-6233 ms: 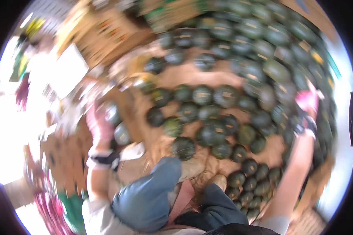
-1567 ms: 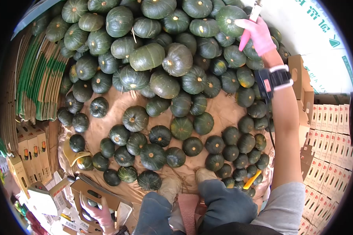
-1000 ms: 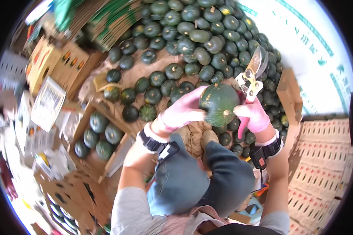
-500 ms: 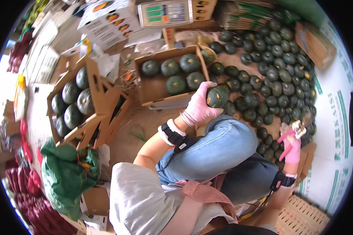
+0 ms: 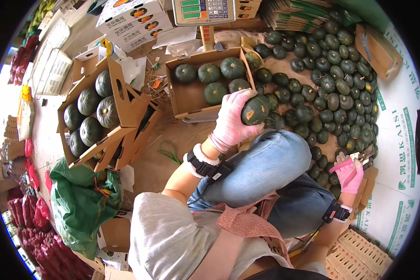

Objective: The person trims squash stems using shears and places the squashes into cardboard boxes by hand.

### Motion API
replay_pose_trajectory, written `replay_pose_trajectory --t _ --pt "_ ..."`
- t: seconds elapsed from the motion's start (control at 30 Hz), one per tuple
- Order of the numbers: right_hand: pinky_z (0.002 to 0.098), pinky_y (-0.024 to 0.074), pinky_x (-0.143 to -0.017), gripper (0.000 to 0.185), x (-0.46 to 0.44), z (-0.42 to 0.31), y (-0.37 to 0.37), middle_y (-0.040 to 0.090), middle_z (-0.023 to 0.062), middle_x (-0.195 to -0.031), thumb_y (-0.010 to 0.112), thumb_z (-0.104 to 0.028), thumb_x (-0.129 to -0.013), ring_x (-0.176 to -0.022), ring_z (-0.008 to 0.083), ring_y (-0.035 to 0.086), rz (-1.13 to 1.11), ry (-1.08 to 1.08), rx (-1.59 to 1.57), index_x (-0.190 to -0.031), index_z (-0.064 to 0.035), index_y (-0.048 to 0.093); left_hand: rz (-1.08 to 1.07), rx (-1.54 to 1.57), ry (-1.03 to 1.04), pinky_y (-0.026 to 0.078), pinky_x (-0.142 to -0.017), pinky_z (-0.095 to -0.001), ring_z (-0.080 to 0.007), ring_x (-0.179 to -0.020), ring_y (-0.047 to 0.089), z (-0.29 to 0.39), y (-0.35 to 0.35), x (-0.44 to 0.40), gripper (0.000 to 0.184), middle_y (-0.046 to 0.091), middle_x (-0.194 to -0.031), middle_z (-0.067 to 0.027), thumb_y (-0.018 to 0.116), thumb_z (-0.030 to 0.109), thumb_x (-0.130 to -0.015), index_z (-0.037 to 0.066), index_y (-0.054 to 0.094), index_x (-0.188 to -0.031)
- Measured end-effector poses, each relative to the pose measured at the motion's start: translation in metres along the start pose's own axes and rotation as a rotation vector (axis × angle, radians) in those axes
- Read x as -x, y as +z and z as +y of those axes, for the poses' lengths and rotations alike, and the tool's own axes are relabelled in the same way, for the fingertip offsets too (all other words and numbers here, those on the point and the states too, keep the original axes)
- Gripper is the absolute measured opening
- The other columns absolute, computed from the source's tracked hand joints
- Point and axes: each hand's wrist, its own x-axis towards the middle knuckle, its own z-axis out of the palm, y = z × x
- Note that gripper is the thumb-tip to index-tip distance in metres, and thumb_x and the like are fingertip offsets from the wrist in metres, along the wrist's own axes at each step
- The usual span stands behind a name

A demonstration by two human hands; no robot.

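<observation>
A dark green pumpkin point(image 5: 255, 110) with an orange patch is gripped in my left hand point(image 5: 232, 119), which wears a pink-and-white glove. That hand is just over the near right corner of an open cardboard box point(image 5: 184, 100), where several green pumpkins point(image 5: 209, 73) lie. Off to the right, my gloved right hand point(image 5: 350, 177) is closed around pruning shears point(image 5: 343, 165) with pinkish-red handles. Their metal head points away toward the right, beside a heap of loose pumpkins point(image 5: 333, 100). My fingers partly hide the handles.
Another tilted box point(image 5: 121, 109) of pumpkins stands at left, above a green sack point(image 5: 81, 200). A digital scale point(image 5: 205, 11) and printed cartons point(image 5: 130, 23) are at the back. Flattened cardboard point(image 5: 294, 16) is stacked behind the heap. A slatted crate point(image 5: 359, 254) sits lower right.
The view has shifted slightly. The pumpkin in my left hand has turned a little, showing its orange patch lower. The shears in my right hand have swung so their head points farther right.
</observation>
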Motion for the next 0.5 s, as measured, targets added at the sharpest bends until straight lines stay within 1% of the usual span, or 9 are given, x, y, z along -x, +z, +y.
replay_pose_trajectory --t 0.17,0.27,0.3,0.33,0.37,0.4,0.43,0.47,0.5 --pt "0.0447 0.0357 -0.099 0.041 -0.004 0.001 -0.011 0.050 0.0191 -0.126 0.064 -0.033 -0.076 -0.118 0.0329 0.045 0.027 0.017 0.034 -0.105 -0.0055 0.055 0.011 -0.035 0.055 0.038 -0.096 -0.0403 -0.0325 -0.107 0.050 0.015 -0.001 -0.003 0.071 0.056 -0.114 -0.0133 0.078 0.013 -0.051 0.006 0.053 -0.117" --pt "0.0442 0.0382 -0.095 0.038 0.009 0.005 0.012 0.054 0.0147 -0.118 0.062 -0.033 -0.077 -0.113 0.0289 0.048 0.068 -0.057 0.076 -0.103 -0.0063 0.056 -0.004 -0.046 0.071 0.037 -0.097 -0.0400 -0.0329 -0.107 0.048 0.018 -0.001 -0.005 0.070 0.052 -0.118 -0.0128 0.077 0.017 -0.051 0.008 0.054 -0.117" --pt "0.0432 0.0450 -0.082 0.029 0.010 0.005 0.019 0.056 0.0078 -0.095 0.057 -0.034 -0.080 -0.093 0.0238 0.054 0.046 -0.096 0.125 -0.094 -0.0087 0.055 -0.002 0.023 0.026 0.038 -0.098 -0.0408 -0.0323 -0.107 0.048 0.022 -0.006 -0.004 0.071 0.053 -0.116 -0.0146 0.078 0.017 -0.051 0.008 0.053 -0.117" --pt "0.0415 0.0467 -0.066 0.023 0.011 0.007 0.022 0.049 0.0026 -0.077 0.053 -0.034 -0.083 -0.073 0.0200 0.051 -0.002 -0.106 0.145 -0.085 -0.0109 0.051 0.009 0.253 -0.086 0.040 -0.096 -0.0390 -0.0287 -0.106 0.050 0.019 -0.003 0.001 0.070 0.054 -0.114 -0.0130 0.079 0.016 -0.053 0.007 0.052 -0.118" --pt "0.0409 0.0461 -0.058 0.022 0.004 0.008 0.013 0.047 0.0011 -0.071 0.051 -0.035 -0.084 -0.065 0.0192 0.049 -0.036 -0.125 0.223 -0.081 -0.0131 0.048 0.033 0.474 -0.180 0.042 -0.095 -0.0372 -0.0251 -0.105 0.052 0.013 0.001 0.004 0.070 0.056 -0.112 -0.0114 0.081 0.014 -0.055 0.007 0.051 -0.118" --pt "0.0388 0.0459 -0.063 0.021 -0.006 0.007 -0.002 0.048 0.0006 -0.075 0.052 -0.035 -0.084 -0.070 0.0181 0.050 -0.144 -0.071 0.196 -0.083 -0.0141 0.049 0.034 0.766 -0.259 0.044 -0.093 -0.0345 -0.0212 -0.104 0.053 0.013 0.000 0.003 0.069 0.056 -0.111 -0.0087 0.081 0.012 -0.058 0.006 0.050 -0.120" --pt "0.0363 0.0454 -0.069 0.022 -0.008 0.011 0.013 0.050 0.0000 -0.080 0.055 -0.036 -0.082 -0.076 0.0174 0.051 0.050 -0.085 0.180 -0.085 -0.0150 0.050 0.025 1.063 -0.324 0.045 -0.091 -0.0319 -0.0173 -0.103 0.054 0.014 -0.005 0.002 0.069 0.056 -0.109 -0.0061 0.081 0.010 -0.061 0.006 0.048 -0.121" --pt "0.0344 0.0443 -0.076 0.028 -0.020 0.002 -0.002 0.052 0.0004 -0.087 0.060 -0.038 -0.079 -0.085 0.0176 0.052 -0.045 -0.017 0.256 -0.090 -0.0140 0.051 0.051 1.092 -0.332 0.046 -0.089 -0.0282 -0.0139 -0.100 0.054 0.020 -0.016 0.000 0.067 0.055 -0.109 -0.0022 0.079 0.007 -0.065 0.006 0.045 -0.123" --pt "0.0343 0.0439 -0.079 0.034 -0.032 0.004 -0.004 0.054 0.0019 -0.092 0.064 -0.039 -0.076 -0.089 0.0185 0.053 0.038 0.020 0.220 -0.094 -0.0131 0.052 0.074 1.142 -0.341 0.046 -0.091 -0.0312 -0.0148 -0.103 0.055 0.019 -0.022 -0.001 0.065 0.056 -0.112 -0.0055 0.076 0.003 -0.068 0.005 0.045 -0.125"
